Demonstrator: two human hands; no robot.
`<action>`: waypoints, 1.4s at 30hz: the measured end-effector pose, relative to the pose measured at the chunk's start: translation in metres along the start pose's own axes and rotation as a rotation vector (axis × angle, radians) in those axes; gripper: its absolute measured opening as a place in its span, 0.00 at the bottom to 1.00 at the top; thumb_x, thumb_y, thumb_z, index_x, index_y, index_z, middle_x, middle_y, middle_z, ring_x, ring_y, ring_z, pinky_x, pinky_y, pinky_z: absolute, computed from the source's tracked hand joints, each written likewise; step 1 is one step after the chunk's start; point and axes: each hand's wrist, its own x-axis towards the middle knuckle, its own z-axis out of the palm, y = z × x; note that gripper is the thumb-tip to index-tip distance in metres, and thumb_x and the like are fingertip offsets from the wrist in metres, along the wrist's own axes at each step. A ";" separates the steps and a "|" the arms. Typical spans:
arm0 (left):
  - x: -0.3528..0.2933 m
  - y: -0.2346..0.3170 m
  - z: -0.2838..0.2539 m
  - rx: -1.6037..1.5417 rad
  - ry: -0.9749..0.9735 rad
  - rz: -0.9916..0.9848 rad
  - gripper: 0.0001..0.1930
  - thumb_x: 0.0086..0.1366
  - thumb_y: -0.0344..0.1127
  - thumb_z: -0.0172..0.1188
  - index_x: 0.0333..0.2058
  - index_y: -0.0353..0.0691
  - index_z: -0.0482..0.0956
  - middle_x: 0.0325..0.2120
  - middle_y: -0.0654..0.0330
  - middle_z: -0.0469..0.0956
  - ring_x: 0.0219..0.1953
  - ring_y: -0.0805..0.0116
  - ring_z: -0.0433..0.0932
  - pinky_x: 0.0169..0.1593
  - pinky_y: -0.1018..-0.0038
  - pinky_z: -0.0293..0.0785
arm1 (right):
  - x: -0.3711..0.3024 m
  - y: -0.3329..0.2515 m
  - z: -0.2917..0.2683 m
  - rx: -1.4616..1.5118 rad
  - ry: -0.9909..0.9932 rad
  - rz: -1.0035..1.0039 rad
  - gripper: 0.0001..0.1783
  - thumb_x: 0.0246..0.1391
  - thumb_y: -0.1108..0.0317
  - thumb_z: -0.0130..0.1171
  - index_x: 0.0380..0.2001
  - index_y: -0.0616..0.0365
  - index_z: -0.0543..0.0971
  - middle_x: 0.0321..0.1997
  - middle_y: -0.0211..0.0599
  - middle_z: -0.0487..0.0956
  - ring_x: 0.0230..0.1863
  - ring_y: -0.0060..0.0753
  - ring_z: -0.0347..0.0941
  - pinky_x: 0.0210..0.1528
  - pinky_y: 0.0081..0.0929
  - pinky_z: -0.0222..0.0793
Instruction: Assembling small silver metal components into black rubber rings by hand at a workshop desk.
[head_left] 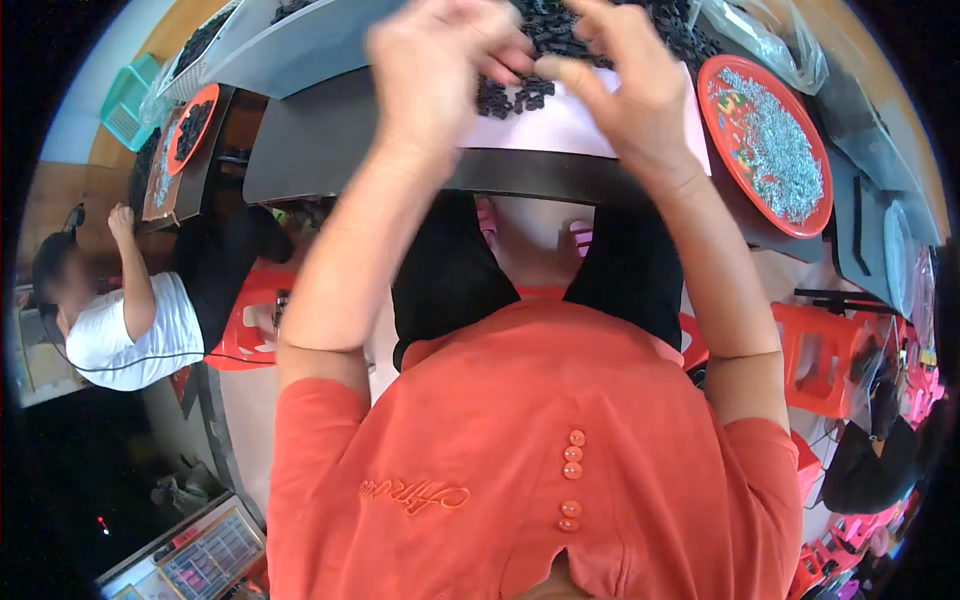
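Both of my hands are over small black plastic parts (517, 98) heaped at the far side of the black table. My left hand (425, 75) is blurred by motion. Its fingers curl together toward my right thumb, and whatever they pinch is too small to make out. My right hand (645, 95) is above a white sheet (575, 125), thumb and forefinger apart, with no held thing visible between them. The thumb tip comes close to the left fingertips. To the right of that hand, a red round tray (722, 190) holds many small silvery metal pieces.
A grey bin (300, 50) stands left of my hands. Clear plastic bags (770, 40) lie at the far right, beside another grey bin (860, 125). A person in a white shirt (150, 330) sits left, near another red tray (211, 95). Red stools (820, 355) stand right.
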 end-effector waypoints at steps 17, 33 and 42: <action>0.021 -0.028 0.033 1.182 -0.382 0.854 0.08 0.45 0.31 0.64 0.24 0.39 0.75 0.27 0.53 0.71 0.35 0.52 0.70 0.36 0.59 0.70 | -0.030 0.036 -0.059 0.243 -0.012 0.526 0.09 0.53 0.72 0.62 0.39 0.61 0.82 0.32 0.28 0.81 0.35 0.14 0.74 0.39 0.13 0.68; 0.006 -0.039 0.052 -0.301 -0.290 -0.366 0.06 0.61 0.29 0.61 0.29 0.32 0.79 0.20 0.60 0.77 0.21 0.79 0.71 0.22 0.85 0.60 | -0.013 0.016 -0.042 0.645 -0.142 0.677 0.12 0.55 0.70 0.59 0.42 0.63 0.81 0.36 0.30 0.81 0.38 0.19 0.74 0.42 0.17 0.69; -0.042 -0.016 0.019 -0.139 -0.064 -0.447 0.05 0.59 0.29 0.62 0.32 0.32 0.80 0.23 0.61 0.77 0.23 0.78 0.72 0.25 0.84 0.61 | -0.022 0.003 -0.023 0.821 -0.238 0.705 0.09 0.51 0.69 0.63 0.36 0.61 0.82 0.27 0.23 0.79 0.31 0.11 0.69 0.34 0.13 0.64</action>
